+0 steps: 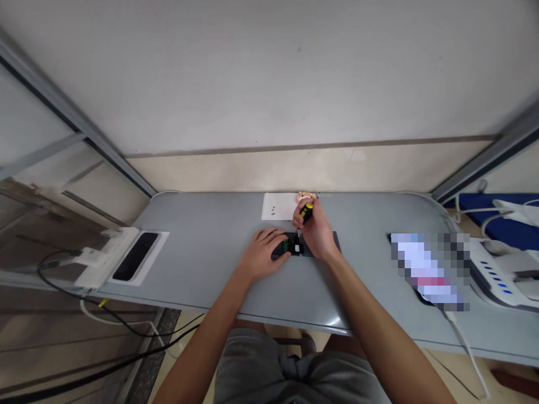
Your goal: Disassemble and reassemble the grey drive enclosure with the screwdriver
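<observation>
A small dark device with a green circuit board [286,245] lies on the grey desk [202,247]. Around its left end are the fingers of my left hand [263,252], holding it down. My right hand [316,230] grips a black and yellow screwdriver [306,211], its shaft pointing down at the device. Under my right wrist a flat dark panel [336,241] shows in part. Behind the hands, several tiny dark screws [273,210] rest on a white sheet [278,201], beside an orange and white figure [304,196].
On the left are a black phone [137,256] on a white box and a white power strip [107,261] with cables. To the right lie a pixelated phone [425,269], its white cable [463,336] and a second power strip [492,275]. A wall [295,171] stands behind.
</observation>
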Motion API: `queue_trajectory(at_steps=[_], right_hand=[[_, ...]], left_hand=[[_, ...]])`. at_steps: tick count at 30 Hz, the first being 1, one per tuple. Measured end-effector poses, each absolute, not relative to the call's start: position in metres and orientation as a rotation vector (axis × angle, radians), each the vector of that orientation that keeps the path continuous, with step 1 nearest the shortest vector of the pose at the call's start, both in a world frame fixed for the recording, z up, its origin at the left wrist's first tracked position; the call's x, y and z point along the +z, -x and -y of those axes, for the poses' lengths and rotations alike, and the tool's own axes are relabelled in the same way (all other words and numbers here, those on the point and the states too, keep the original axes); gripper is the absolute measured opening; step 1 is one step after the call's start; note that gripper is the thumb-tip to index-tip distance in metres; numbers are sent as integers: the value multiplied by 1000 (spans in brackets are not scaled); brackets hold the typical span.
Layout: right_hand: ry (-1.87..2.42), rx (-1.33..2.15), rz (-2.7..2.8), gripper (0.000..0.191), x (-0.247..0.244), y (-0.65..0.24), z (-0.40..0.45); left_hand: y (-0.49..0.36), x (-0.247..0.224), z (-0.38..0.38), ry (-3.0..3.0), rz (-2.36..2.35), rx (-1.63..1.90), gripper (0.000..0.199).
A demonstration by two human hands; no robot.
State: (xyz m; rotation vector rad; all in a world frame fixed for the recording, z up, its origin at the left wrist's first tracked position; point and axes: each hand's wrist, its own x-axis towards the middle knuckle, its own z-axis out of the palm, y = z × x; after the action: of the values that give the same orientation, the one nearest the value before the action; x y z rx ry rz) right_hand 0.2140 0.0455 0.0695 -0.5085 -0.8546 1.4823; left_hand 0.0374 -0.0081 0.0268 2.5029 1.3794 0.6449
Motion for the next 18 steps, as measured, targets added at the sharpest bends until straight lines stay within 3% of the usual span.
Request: queue_trajectory(at_steps=[18], right_hand=[[370, 1639, 576, 33, 82, -217, -46]], left_hand=[[-25, 20, 6, -2556, -1344, 852, 28]])
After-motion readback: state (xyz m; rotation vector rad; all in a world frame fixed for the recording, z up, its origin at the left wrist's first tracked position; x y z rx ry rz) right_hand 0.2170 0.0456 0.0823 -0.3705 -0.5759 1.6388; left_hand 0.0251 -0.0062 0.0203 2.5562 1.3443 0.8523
